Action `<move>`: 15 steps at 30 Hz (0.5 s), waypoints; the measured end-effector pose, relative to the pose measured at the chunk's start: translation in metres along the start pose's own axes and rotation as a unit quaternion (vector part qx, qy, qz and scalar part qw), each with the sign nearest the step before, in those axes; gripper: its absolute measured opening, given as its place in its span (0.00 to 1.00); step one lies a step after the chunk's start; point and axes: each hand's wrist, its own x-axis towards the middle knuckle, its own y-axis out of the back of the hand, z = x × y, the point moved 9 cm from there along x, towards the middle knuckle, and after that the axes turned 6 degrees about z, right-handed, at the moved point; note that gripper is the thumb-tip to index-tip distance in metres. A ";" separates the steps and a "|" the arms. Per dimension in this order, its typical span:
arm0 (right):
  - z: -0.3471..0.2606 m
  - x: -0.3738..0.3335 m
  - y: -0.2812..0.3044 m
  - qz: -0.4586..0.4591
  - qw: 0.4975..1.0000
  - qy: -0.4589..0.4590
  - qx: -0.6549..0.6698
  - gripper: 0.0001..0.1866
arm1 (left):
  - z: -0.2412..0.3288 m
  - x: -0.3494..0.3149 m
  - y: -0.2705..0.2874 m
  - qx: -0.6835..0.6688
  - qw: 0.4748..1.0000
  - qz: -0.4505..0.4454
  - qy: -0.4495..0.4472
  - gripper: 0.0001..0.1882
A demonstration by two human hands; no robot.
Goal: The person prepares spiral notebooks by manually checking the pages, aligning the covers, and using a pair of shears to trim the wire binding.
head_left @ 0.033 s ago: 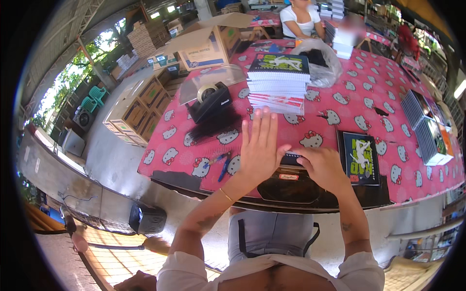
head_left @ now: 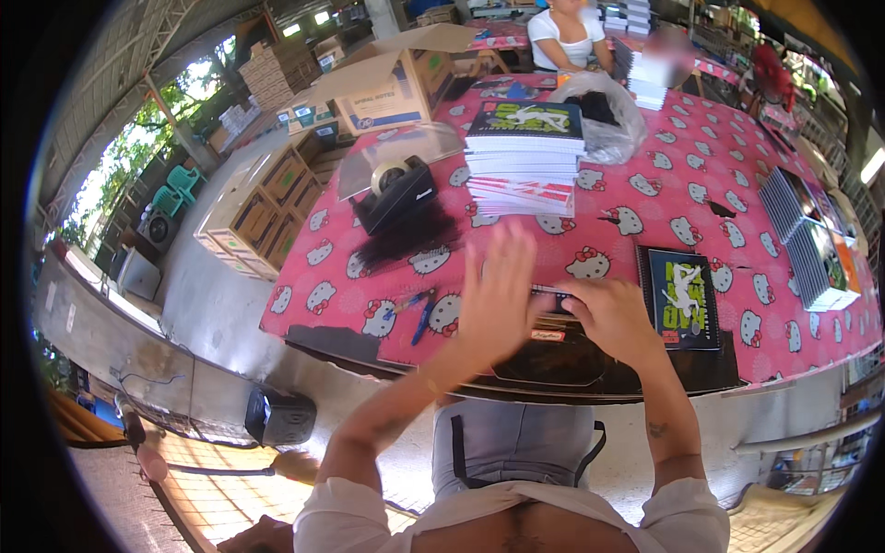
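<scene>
Notebk (head_left: 548, 293) at hands (head_left: 502, 309); bag (head_left: 619, 140) w/ blk contents (head_left: 599, 108)

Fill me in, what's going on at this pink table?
At the near edge of the pink-covered table, the person's left hand is open and blurred, while the right hand is curled at a mostly hidden dark item with a spiral edge. A black-covered notebook lies to the right, a notebook stack stands beyond the hands, and a blue-handled tool lies left.
</scene>
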 end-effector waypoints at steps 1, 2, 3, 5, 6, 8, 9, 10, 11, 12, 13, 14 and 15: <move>0.001 0.002 0.006 0.012 1.000 0.003 0.014 0.10 | 0.019 -0.035 -0.002 0.003 1.000 0.006 -0.007 0.46; -0.002 0.000 0.007 0.031 0.999 0.012 0.029 0.10 | 0.042 -0.084 -0.015 -0.069 0.997 -0.012 -0.044 0.45; -0.005 0.006 0.009 0.043 0.999 0.015 0.030 0.10 | 0.052 -0.106 -0.024 -0.137 0.987 -0.030 -0.080 0.43; -0.006 -0.001 0.008 0.051 0.998 0.027 -0.002 0.09 | 0.026 -0.019 -0.024 -0.055 0.983 -0.172 -0.023 0.42; -0.001 -0.001 0.000 -0.019 0.999 0.006 -0.031 0.16 | 0.009 0.012 -0.013 -0.015 0.997 -0.063 -0.031 0.44; -0.003 -0.009 0.016 0.025 0.999 0.009 -0.017 0.23 | 0.022 0.008 0.002 -0.005 0.999 0.003 -0.046 0.46; -0.006 -0.012 0.033 0.076 0.997 0.023 -0.006 0.30 | 0.040 -0.025 0.000 -0.008 0.999 0.003 -0.053 0.46; -0.019 -0.016 0.060 0.131 0.984 0.068 -0.097 0.41 | 0.051 -0.065 0.004 -0.055 0.996 0.020 -0.060 0.44; -0.004 -0.024 0.062 0.133 0.984 0.061 -0.100 0.41 | 0.062 -0.063 0.025 -0.118 0.990 0.032 -0.068 0.42; 0.027 -0.032 0.059 0.140 0.988 -0.001 0.066 0.41 | 0.048 -0.041 0.014 -0.098 0.993 -0.035 -0.046 0.40; 0.050 -0.041 0.045 0.136 0.961 -0.065 0.233 0.42 | 0.037 -0.016 0.012 -0.102 0.993 -0.043 -0.044 0.40; 0.065 -0.048 0.020 0.107 0.905 -0.111 0.395 0.33 | 0.030 0.011 0.012 -0.107 0.993 -0.028 -0.050 0.40; 0.072 -0.053 0.006 0.109 0.906 -0.112 0.393 0.33 | 0.027 0.024 0.013 -0.105 0.993 -0.009 -0.052 0.39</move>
